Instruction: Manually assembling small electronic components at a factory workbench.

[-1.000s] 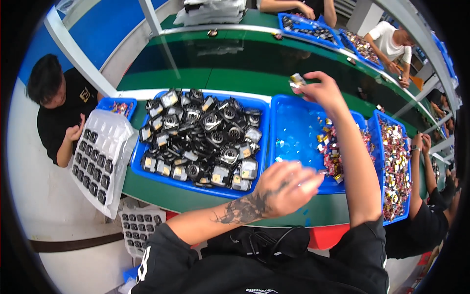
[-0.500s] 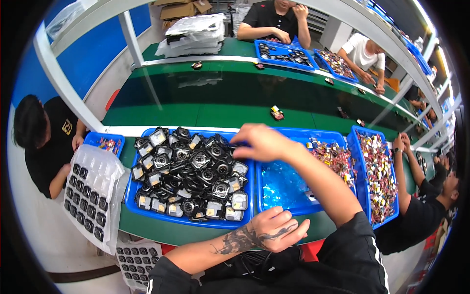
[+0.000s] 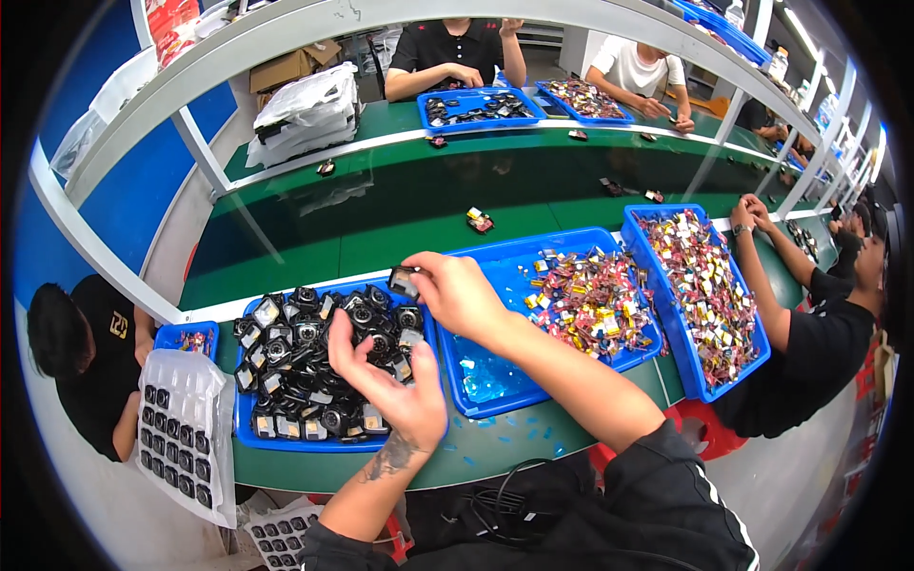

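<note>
Jutting from right hand [image 3: 459, 293]: black casing [image 3: 404, 282]

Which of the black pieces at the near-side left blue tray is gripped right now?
The black piece pinched by the right hand at the tray's far right corner; the other pieces lie heaped inside.

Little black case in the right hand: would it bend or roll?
The black case looks boxy, so it's probably stiff. Its squarish outline suggests sliding, not rolling. The right hand pinches it by fingertips, so it's likely light.
</note>
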